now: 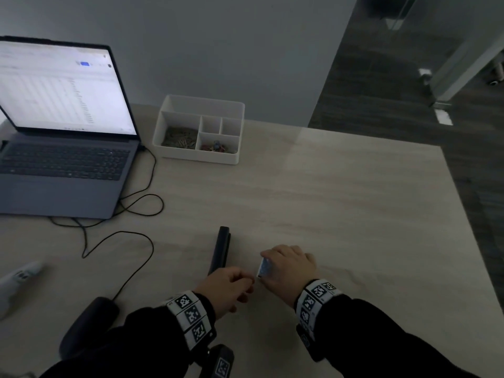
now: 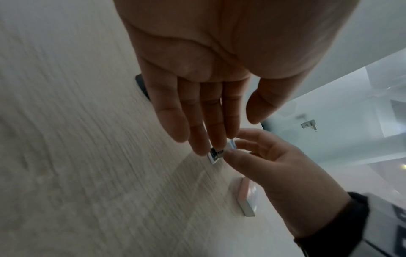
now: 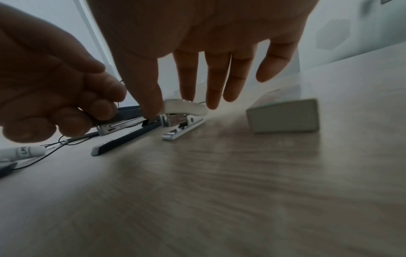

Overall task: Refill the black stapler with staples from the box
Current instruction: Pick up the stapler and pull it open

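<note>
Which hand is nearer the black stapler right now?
Left. The left hand is right at the near end of the black stapler; the right hand is off to its right, pinching a small box.

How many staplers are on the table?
2. In the right wrist view, the black stapler lies at left, the white stapler right of it. The head view shows only the black one.

The head view is dim and grey, the laptop screen (image 1: 62,85) its brightest patch, blown out to white. Both wrist views are brighter but smeared with motion blur across the tabletop (image 3: 219,191), with backlit, shadowed hands (image 3: 197,34) and stretched edges.
</note>
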Motion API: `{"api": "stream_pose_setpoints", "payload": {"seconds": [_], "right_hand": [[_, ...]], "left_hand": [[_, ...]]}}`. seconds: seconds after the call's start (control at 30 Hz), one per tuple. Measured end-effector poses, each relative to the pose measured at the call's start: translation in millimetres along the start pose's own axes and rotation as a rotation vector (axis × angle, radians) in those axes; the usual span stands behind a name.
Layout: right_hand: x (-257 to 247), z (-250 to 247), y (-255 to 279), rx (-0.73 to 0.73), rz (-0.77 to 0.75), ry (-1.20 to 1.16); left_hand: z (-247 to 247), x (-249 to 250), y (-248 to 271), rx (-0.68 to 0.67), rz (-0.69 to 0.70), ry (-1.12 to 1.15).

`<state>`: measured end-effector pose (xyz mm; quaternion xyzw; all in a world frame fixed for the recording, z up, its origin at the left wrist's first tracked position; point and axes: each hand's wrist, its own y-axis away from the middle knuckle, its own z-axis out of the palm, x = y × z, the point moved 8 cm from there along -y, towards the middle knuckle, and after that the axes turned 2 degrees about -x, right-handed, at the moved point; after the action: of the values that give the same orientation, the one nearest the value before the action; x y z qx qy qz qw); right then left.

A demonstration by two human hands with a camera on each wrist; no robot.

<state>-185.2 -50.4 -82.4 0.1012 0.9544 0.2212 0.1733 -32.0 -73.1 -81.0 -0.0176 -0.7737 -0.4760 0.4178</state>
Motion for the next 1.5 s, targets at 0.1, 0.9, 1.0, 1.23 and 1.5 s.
{"api": "stream_pose_setpoints", "payload": {"seconds": [0.1, 0.9, 1.0, 1.23, 1.5], "right_hand": [[-2.3, 5.5, -7.5, -0.024, 0.015, -0.03], [19.2, 0.9, 21.2, 0.139, 0.3, -1.294], [16.0, 3.2, 14.1, 0.118, 0.305, -1.258], [28.9, 5.6, -4.9, 0.105, 0.317, -0.859], [29.6, 11.6, -12.3, 0.029, 0.292, -0.618]], "left_hand": [[-0.3, -1.3, -0.1, 0.006, -0.007, -0.03], [21.3, -7.2, 0.0, -0.064, -0.141, 0.683], [10.1, -3.0, 1.7, -0.02, -0.106, 0.48], [-50.6, 10.9, 17.3, 0.288, 0.137, -0.288], [-74.6, -27.1, 0.8, 0.361, -0.032, -0.414]]}}
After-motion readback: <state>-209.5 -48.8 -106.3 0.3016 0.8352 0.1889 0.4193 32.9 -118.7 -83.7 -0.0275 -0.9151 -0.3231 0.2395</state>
